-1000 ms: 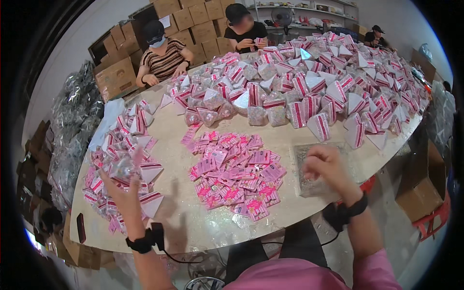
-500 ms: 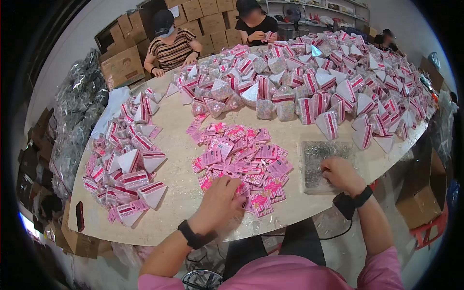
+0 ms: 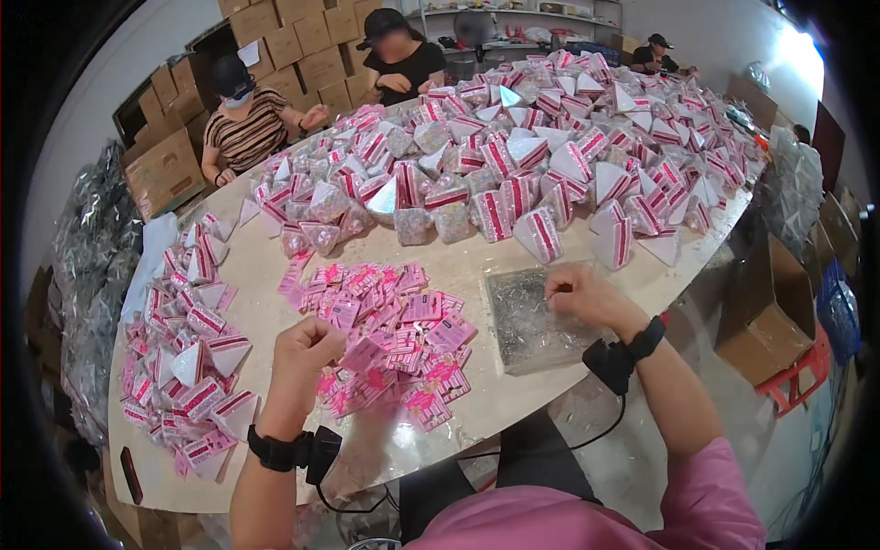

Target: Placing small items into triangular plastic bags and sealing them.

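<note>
A loose heap of pink printed cards (image 3: 426,339) lies in front of me on the table. At its left edge my left hand (image 3: 302,357) is closed, thumb against the curled fingers, gripping a pink card (image 3: 364,354) that tilts up over the heap. To the right sits a shallow clear tray (image 3: 521,359) full of thin, shiny, transparent strands (image 3: 527,307). My right hand (image 3: 587,293) hovers over the tray's far right part with its fingers pinched together. Whatever is between those fingertips is too small to make out.
Wedge-shaped clear packs with pink cards form a big pile (image 3: 513,165) across the far table and a smaller one (image 3: 188,367) at left. A dark phone (image 3: 131,475) lies at the near left edge. Co-workers sit beyond. An open carton (image 3: 765,316) stands at right.
My view has swung right. My left hand has risen from the card heap and moved to its left edge with a card. My right hand has lifted a little from the strands.
</note>
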The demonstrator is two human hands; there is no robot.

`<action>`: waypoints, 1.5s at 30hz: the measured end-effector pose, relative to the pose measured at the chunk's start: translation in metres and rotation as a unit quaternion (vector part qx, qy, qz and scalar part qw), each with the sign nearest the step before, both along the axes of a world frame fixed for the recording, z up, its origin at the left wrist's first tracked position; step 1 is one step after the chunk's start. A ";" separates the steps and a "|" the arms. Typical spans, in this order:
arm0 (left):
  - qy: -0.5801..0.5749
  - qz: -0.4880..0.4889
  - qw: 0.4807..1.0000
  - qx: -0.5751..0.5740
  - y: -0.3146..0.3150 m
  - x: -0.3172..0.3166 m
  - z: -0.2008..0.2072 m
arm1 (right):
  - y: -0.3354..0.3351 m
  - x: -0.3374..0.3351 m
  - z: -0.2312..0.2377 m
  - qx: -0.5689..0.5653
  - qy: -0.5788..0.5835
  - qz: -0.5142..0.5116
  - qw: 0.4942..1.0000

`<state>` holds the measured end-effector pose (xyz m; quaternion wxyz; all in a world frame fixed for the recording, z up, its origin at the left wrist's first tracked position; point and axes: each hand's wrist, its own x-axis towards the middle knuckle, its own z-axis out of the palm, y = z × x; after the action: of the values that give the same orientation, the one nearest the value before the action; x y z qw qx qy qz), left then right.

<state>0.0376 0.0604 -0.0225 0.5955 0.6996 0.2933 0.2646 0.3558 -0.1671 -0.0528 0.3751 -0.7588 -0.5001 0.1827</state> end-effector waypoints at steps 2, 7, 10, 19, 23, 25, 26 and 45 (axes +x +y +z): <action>-0.017 0.007 0.999 -0.042 -0.004 0.002 0.001 | 0.000 -0.006 0.013 -0.031 -0.018 -0.027 0.999; -0.057 -0.003 0.992 -0.114 -0.005 0.003 -0.004 | 0.001 0.004 -0.014 0.014 -0.019 -0.025 0.999; -0.055 0.006 0.991 -0.126 -0.007 0.004 -0.006 | 0.001 0.002 -0.006 0.019 -0.024 -0.017 0.999; -0.078 -0.003 0.986 -0.148 -0.009 0.005 -0.007 | -0.001 0.003 -0.001 0.032 -0.001 -0.017 0.999; -0.077 -0.007 0.987 -0.143 -0.013 0.005 -0.005 | -0.003 -0.012 0.014 0.027 0.081 -0.053 0.995; -0.081 -0.013 0.987 -0.140 -0.014 0.003 -0.005 | -0.002 -0.014 0.017 0.030 0.117 -0.052 0.991; -0.087 -0.015 0.985 -0.145 -0.014 0.002 -0.005 | -0.002 -0.013 0.016 0.032 0.136 -0.048 0.989; -0.125 -0.009 0.976 -0.180 -0.023 0.002 0.002 | 0.001 -0.018 0.008 0.062 0.032 -0.069 0.995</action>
<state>0.0398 0.0375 -0.0208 0.7457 0.5451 0.2530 0.2878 0.3376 -0.1661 -0.0449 0.4492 -0.7605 -0.4446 0.1490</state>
